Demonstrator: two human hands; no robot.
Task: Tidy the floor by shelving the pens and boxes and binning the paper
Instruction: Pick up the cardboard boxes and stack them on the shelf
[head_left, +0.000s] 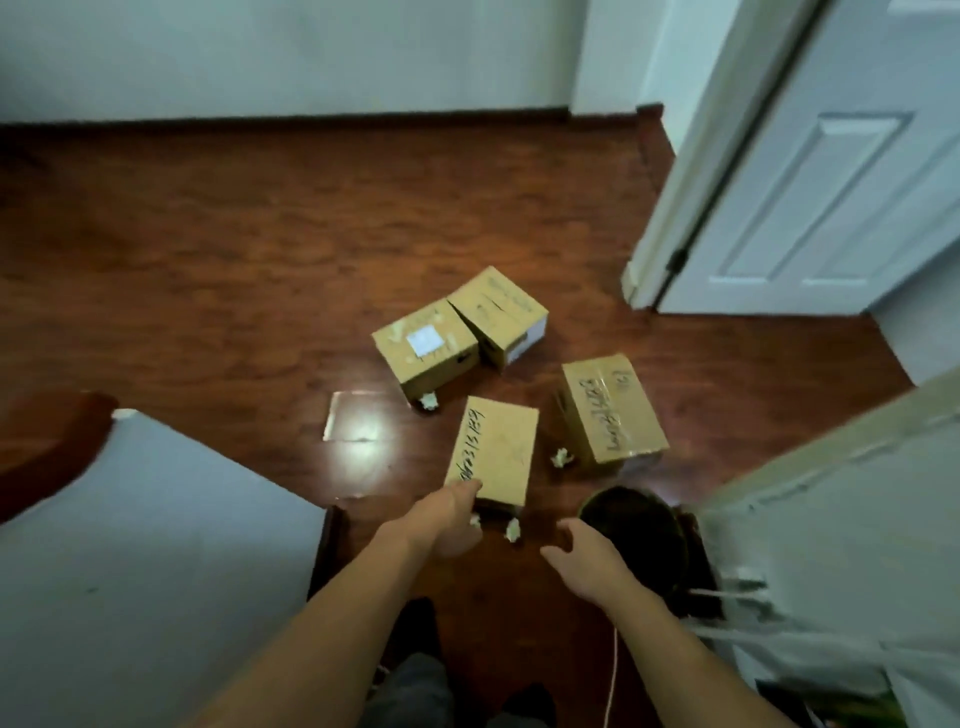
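Note:
Several cardboard boxes lie on the dark wood floor. The nearest box (493, 451) has black handwriting along its top, and my left hand (451, 514) grips its near left corner. My right hand (582, 556) hovers open just right of that box, beside a dark round bin (636, 540). A box with a white label (423, 348) and a box (496, 312) touching it lie farther off. Another handwritten box (610, 410) lies at the right. Crumpled paper scraps sit by the boxes: one (513, 530) near my hands, one (561, 458), one (429, 401). No pens are visible.
A white surface (130, 545) fills the lower left. A white door (831, 182) stands open at the upper right, and a white shelf unit (841, 519) rises at the right. A glare patch shines on the floor (358, 423). White walls run along the far edge.

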